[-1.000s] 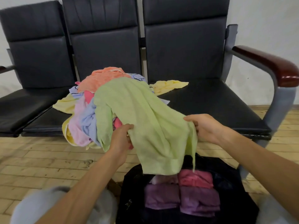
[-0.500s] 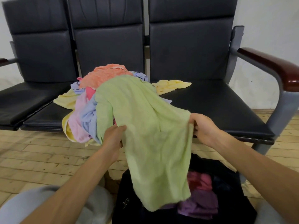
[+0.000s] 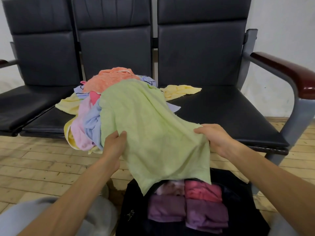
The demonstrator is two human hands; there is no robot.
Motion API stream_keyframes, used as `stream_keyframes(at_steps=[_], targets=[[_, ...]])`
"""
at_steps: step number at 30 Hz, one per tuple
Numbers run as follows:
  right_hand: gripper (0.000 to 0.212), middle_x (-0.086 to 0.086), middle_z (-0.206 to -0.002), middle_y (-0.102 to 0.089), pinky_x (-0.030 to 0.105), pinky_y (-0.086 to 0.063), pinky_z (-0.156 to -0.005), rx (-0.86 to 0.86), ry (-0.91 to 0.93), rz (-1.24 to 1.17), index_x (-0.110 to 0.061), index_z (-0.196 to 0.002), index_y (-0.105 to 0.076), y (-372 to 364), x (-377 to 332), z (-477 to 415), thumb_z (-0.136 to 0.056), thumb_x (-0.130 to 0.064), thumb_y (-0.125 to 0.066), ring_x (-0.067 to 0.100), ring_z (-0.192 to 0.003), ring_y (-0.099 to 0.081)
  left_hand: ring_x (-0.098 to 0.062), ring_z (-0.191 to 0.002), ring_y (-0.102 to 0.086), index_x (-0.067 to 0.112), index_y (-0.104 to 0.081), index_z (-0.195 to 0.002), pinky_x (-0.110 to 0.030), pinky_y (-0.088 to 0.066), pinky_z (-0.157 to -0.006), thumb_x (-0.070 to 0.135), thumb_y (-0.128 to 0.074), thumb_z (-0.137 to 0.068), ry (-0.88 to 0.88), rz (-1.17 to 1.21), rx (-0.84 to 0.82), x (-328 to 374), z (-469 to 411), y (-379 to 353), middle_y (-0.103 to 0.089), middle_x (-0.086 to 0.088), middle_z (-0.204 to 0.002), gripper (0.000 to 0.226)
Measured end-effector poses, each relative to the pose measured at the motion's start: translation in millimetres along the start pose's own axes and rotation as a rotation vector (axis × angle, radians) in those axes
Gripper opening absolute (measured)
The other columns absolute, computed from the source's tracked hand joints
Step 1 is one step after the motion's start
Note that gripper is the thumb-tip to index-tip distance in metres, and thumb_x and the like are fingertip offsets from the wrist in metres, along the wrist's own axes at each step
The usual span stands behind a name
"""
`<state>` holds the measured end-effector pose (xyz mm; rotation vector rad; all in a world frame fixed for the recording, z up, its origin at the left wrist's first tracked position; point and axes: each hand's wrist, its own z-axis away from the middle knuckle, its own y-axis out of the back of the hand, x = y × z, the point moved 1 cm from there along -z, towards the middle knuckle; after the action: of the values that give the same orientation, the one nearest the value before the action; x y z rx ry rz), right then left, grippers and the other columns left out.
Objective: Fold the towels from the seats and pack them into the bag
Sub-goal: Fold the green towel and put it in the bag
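cloth bunches in both grips: my left grip (image 3: 114, 145) pinches the near left edge of the green towel (image 3: 153, 133), thumb over curled fingers, and my right grip (image 3: 214, 138) clutches its right edge, knuckles up. the towel drapes from the pile of towels (image 3: 92, 121) on the middle seat (image 3: 47, 121) down over the open black bag (image 3: 136, 210) on the wooden floor (image 3: 34, 167). its lower hem hangs higher than half a second ago, so the folded pink and purple towels (image 3: 196, 206) inside the bag show again. a yellow towel (image 3: 180, 91) lies on the right seat (image 3: 230, 113).
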<state>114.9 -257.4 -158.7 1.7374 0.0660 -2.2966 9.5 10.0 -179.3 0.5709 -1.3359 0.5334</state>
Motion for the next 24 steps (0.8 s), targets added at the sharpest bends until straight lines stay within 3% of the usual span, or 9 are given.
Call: stream_keyframes(at_steps=[5, 8, 11, 15, 18, 20, 24], targets=[[0.016, 0.008, -0.103, -0.072, 0.043, -0.05, -0.095, 0.024, 0.006, 0.0, -0.009, -0.101, -0.073, 4.2, -3.8, -0.4, -0.091, -0.016, -0.063, 0.025, -0.1, -0.066, -0.026, -0.099, -0.061, 0.018, -0.064, -0.089, -0.039, -0.049, -0.088, 0.015, -0.046, -0.1, -0.035, -0.015, 0.042, 3.5, -0.3, 0.5, -0.067, -0.003, -0.099, 0.021], [0.014, 0.008, -0.102, -0.066, 0.038, -0.05, -0.08, 0.139, 0.031, -0.138, -0.01, -0.1, -0.063, 12.5, -13.2, 2.7, -0.096, -0.013, -0.051, 0.024, -0.094, -0.061, -0.021, -0.093, -0.061, 0.016, -0.063, -0.094, -0.036, -0.049, -0.083, 0.015, -0.045, -0.1, -0.079, 0.008, 0.046, 8.5, 0.8, -0.9, -0.066, -0.001, -0.098, 0.019], [0.016, 0.006, -0.095, -0.062, 0.035, -0.046, -0.075, 0.212, 0.046, -0.281, -0.014, -0.092, -0.059, 21.9, -21.1, 8.5, -0.096, -0.012, -0.043, 0.02, -0.086, -0.058, -0.015, -0.082, -0.06, 0.016, -0.063, -0.094, -0.028, -0.048, -0.067, 0.015, -0.044, -0.102, -0.149, 0.047, 0.038, 20.1, 4.6, -5.0, -0.065, 0.003, -0.09, 0.02], [0.02, -0.002, -0.069, -0.051, 0.029, -0.04, -0.061, 0.2, 0.09, -0.38, -0.015, -0.077, -0.052, 33.4, -26.1, 14.7, -0.095, -0.014, -0.043, 0.012, -0.062, -0.048, -0.01, -0.068, -0.063, 0.014, -0.062, -0.09, -0.02, -0.05, -0.053, 0.018, -0.045, -0.102, -0.189, 0.103, 0.01, 35.4, 11.1, -16.4, -0.066, 0.002, -0.085, 0.021], [0.018, 0.004, -0.088, -0.065, 0.036, -0.05, -0.079, 0.133, 0.122, -0.311, -0.011, -0.099, -0.065, 46.2, -25.0, 17.1, -0.093, -0.027, -0.059, 0.018, -0.082, -0.062, -0.015, -0.076, -0.062, 0.011, -0.062, -0.087, -0.023, -0.051, -0.06, 0.019, -0.047, -0.102, -0.221, 0.11, -0.018, 44.1, 15.9, -25.9, -0.066, -0.001, -0.085, 0.022], [0.023, 0.009, -0.106, -0.068, 0.043, -0.051, -0.09, 0.149, 0.151, -0.286, -0.011, -0.108, -0.067, 57.8, -24.7, 17.0, -0.089, -0.024, -0.066, 0.025, -0.1, -0.064, -0.013, -0.077, -0.062, 0.015, -0.063, -0.088, -0.021, -0.051, -0.06, 0.02, -0.047, -0.102, -0.245, 0.113, -0.014, 49.9, 18.3, -29.8, -0.067, 0.001, -0.086, 0.022], [0.021, 0.012, -0.12, -0.065, 0.039, -0.054, -0.087, 0.163, 0.188, -0.398, -0.007, -0.112, -0.063, 88.5, -27.4, 18.4, -0.092, -0.015, -0.063, 0.027, -0.112, -0.063, -0.017, -0.086, -0.062, 0.012, -0.065, -0.092, -0.031, -0.051, -0.075, 0.02, -0.048, -0.101, -0.293, 0.121, -0.018, 58.0, 12.9, -34.0, -0.068, -0.001, -0.092, 0.021]])
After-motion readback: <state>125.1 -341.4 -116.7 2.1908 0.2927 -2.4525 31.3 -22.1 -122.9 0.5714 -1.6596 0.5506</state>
